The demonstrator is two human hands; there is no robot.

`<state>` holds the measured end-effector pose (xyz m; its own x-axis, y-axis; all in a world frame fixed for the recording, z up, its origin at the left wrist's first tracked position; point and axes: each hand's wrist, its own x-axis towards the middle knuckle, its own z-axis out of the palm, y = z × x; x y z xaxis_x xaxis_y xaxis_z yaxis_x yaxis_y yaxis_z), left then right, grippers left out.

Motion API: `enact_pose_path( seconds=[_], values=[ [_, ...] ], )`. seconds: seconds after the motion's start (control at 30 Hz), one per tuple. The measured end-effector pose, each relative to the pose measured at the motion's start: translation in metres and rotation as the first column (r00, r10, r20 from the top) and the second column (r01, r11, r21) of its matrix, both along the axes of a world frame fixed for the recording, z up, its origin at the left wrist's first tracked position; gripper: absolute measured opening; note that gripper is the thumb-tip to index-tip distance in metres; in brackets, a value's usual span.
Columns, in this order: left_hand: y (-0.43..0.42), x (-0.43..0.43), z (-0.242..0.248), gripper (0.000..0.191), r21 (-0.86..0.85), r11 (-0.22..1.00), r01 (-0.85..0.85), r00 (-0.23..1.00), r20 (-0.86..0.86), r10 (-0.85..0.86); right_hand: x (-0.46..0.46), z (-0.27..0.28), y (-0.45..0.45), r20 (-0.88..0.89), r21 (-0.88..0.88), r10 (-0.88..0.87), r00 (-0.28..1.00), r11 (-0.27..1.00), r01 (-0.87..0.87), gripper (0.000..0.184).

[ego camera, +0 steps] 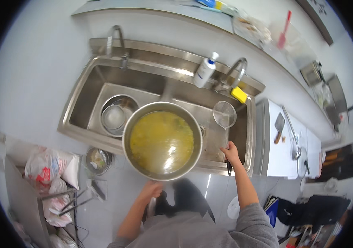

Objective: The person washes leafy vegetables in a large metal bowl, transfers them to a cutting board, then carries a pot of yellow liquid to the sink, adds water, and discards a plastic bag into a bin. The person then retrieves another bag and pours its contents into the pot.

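My left hand grips the handle of a large metal pot, which is held over the front edge of the double sink. Cloudy yellow-green liquid fills much of the pot, and light glares off its surface. In my right hand is the dark handle of a round fine-mesh strainer. The strainer's mesh end is over the right basin. A metal pot stands in the left basin with a smaller round vessel inside it.
Two curved faucets rise behind the basins. Between them stands a white pump bottle; a yellow sponge lies by the right one. A cleaver and a ladle lie on the white surface at right. A bin stands on the floor.
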<state>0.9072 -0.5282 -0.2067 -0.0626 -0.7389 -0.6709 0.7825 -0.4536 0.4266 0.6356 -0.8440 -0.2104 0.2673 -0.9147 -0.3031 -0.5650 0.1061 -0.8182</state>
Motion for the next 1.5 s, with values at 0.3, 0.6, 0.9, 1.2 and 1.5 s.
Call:
enact_pose_path(
  seconds=[0.3, 0.6, 0.9, 1.2, 1.5],
  values=[
    [-0.002, 0.001, 0.013, 0.011, 0.205, 0.978, -0.024, 0.998, 0.065, 0.011, 0.02, -0.157, -0.095, -0.143, -0.032, 0.276, 0.95, 0.959, -0.283, 0.027],
    [-0.005, 0.002, 0.015, 0.016, 0.298, 0.952, -0.065, 0.998, 0.03, 0.059, 0.058, -0.243, -0.086, -0.073, 0.142, 0.223, 0.972, 0.967, -0.212, 0.029],
    [-0.011, 0.0, 0.02, 0.015, 0.406, 0.911, -0.071, 0.997, 0.064, 0.049, 0.062, -0.245, -0.091, -0.256, 0.113, 0.203, 0.945, 0.977, -0.18, 0.026],
    [0.0, 0.002, 0.015, 0.015, 0.349, 0.936, -0.052, 0.998, 0.041, 0.041, -0.022, -0.212, -0.136, -0.497, 0.064, 0.214, 0.841, 0.975, -0.211, 0.02],
    [-0.007, 0.002, 0.022, 0.013, 0.344, 0.939, -0.016, 0.999, 0.039, 0.003, -0.056, -0.176, -0.125, -0.695, 0.007, 0.14, 0.705, 0.982, -0.187, 0.019]
  ],
)
